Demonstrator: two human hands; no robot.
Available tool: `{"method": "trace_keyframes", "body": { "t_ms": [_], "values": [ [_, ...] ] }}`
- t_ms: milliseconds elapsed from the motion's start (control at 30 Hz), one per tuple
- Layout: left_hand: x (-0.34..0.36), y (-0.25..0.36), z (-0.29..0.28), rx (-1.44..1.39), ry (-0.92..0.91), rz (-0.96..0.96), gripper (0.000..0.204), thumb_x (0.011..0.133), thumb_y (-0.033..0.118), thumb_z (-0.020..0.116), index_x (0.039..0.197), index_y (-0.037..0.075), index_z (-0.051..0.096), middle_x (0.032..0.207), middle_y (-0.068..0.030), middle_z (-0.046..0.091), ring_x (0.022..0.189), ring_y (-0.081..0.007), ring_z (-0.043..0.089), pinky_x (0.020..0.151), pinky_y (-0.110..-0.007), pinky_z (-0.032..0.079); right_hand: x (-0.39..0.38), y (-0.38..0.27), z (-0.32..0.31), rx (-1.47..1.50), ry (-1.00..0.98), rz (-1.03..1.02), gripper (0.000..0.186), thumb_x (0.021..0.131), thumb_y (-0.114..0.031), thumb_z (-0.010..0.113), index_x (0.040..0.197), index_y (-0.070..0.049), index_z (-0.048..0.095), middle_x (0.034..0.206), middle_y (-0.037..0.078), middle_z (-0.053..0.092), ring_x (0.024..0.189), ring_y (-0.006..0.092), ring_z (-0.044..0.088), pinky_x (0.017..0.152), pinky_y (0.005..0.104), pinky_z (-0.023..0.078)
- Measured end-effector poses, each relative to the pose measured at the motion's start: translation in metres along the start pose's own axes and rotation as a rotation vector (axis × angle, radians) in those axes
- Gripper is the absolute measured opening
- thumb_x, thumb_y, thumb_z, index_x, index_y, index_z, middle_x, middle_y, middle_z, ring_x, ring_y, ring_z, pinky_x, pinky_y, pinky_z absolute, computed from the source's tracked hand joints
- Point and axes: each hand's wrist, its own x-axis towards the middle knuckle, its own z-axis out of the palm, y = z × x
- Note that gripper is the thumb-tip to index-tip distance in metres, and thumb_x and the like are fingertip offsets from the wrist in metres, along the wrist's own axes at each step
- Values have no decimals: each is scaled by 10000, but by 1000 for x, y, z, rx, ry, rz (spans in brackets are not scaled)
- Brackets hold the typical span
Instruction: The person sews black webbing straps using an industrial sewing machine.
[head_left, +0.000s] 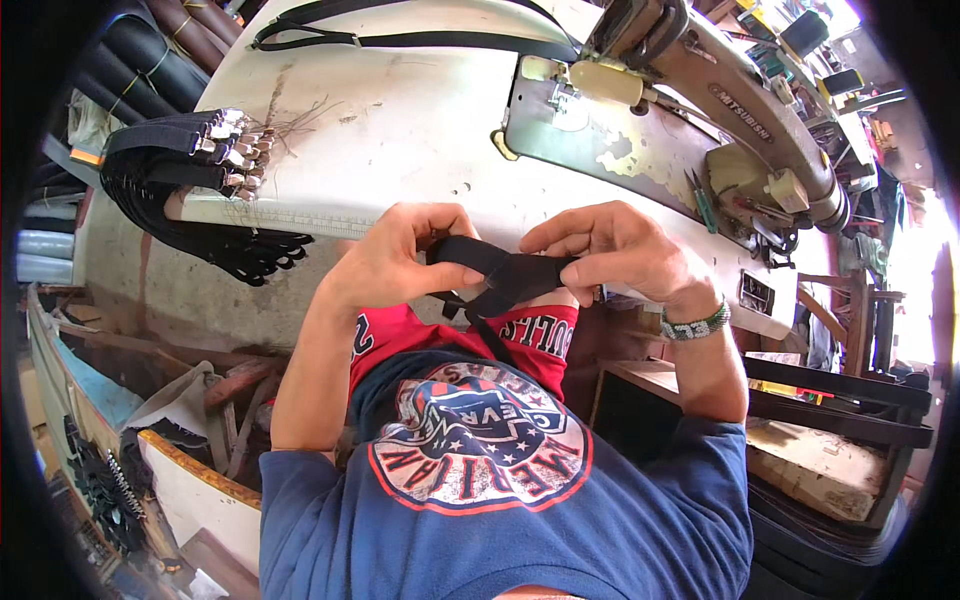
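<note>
Above my lap, at the table's front edge, a wide black strap (520, 278) is stretched between my two hands, with one part crossing over another. My left hand (400, 262) pinches its left end, thumb on top and fingers curled behind. With thumb and fingers, my right hand (622, 258) grips the right end; a bracelet circles that wrist. A narrower black length hangs below the strap toward my lap. On the table's left edge lies a bundle of black straps (150, 165) with metal clips (240, 155) at their ends.
A sewing machine (745, 110) stands on the white table (380, 130) at the right, with small thread snips (702, 203) beside it. Another black strap (450, 40) lies along the back. Dark rolls of material (140, 60) lean at far left. A wooden shelf (820, 470) is at my right.
</note>
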Motion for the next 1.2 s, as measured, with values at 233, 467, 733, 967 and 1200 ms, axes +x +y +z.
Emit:
{"method": "trace_keyframes", "body": {
  "t_ms": [233, 467, 733, 967, 1200],
  "values": [
    [12, -12, 16, -413, -45, 79, 169, 821, 26, 773, 867, 26, 609, 1013, -105, 727, 876, -103, 644, 752, -261, 504, -4, -40, 22, -430, 76, 176, 254, 879, -94, 721, 1094, 42, 728, 752, 61, 700, 638, 55, 575, 556, 216, 411],
    [6, -20, 22, -439, -796, -24, 321, 863, 59, 766, 709, 25, 486, 953, -163, 737, 931, -201, 723, 749, -328, 552, -99, -36, -4, -362, 547, -606, 321, 702, -177, 735, 900, 75, 721, 648, 108, 647, 586, 141, 613, 554, 295, 468],
    [-47, 9, -55, -192, -748, -117, 172, 868, 17, 793, 997, -41, 695, 977, -163, 760, 904, -248, 741, 803, -352, 578, -243, 9, -54, -430, 1100, -575, 399, 763, -307, 674, 962, 34, 614, 871, 100, 589, 733, 194, 573, 665, 308, 477],
    [-66, 197, -150, 942, -318, -247, 460, 673, 260, 931, 920, -25, 667, 813, -120, 679, 686, -218, 665, 647, -338, 520, -178, -11, -22, -341, 990, -86, 137, 879, -90, 733, 971, 3, 692, 824, 44, 670, 631, 92, 598, 569, 266, 470],
    [9, 226, -268, 1525, 266, -505, 391, 605, 89, 860, 862, -77, 617, 779, -104, 590, 810, -170, 581, 738, -374, 473, -24, -12, -26, -940, 748, -217, 268, 944, -254, 700, 938, 10, 741, 739, 202, 694, 702, 324, 695, 662, 421, 531]
  ]
}}
